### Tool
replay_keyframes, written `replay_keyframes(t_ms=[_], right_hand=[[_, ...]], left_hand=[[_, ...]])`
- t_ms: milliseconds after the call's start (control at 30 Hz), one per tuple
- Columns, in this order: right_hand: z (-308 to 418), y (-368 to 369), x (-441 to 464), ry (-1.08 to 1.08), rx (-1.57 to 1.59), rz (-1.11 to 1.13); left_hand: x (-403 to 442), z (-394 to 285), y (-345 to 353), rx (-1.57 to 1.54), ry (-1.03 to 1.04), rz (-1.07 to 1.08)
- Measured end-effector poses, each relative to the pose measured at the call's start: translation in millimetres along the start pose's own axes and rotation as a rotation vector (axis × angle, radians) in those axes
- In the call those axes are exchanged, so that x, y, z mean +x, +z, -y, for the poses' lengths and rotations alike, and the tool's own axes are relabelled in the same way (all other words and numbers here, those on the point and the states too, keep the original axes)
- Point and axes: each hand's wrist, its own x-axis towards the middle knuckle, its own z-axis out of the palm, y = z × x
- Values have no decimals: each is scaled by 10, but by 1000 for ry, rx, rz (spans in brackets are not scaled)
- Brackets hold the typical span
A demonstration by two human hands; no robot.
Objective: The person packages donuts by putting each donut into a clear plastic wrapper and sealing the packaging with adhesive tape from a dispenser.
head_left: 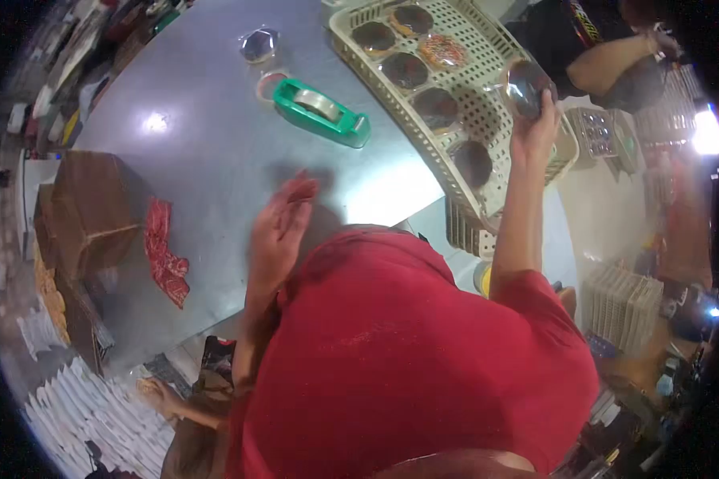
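My right hand (537, 128) grips a dark round item in clear wrap (525, 86) over the right side of a cream plastic crate (487, 120). Inside the crate lie several wrapped round items, most of them dark, and one with a reddish speckled top (443, 52). My left hand (283, 215) is over the metal table (207, 104) with its fingers stretched out, holding nothing. Above it on the table is a green tape dispenser (321, 113) with a roll of tape. Another wrapped item (259, 45) sits near the table's far side.
A brown cardboard box (96, 211) and a crumpled red patterned wrapper (164, 251) lie at the left. Another person's arm (615, 64) is near the crate's far right. At the lower left, a second person's hand (158, 395) holds something small. More crates (624, 307) stand at the right.
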Motion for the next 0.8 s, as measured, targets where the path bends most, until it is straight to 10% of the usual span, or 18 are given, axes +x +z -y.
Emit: replay_keyframes(t_ms=[233, 300, 567, 667, 800], right_hand=[[-768, -310, 531, 136, 98, -30], [-1132, -451, 621, -181, -769, -319], [-954, 270, 406, 47, -513, -165], [-1154, 607, 421, -456, -644, 23], [-1175, 1979, -660, -254, -727, 824]], left_hand=[[-131, 155, -111, -18, 14, -53], [-144, 129, -85, -56, -11, -71], [-219, 260, -137, -68, -114, -117], [-200, 205, -117, -32, -128, -102], [-287, 209, -17, 30, -122, -54]])
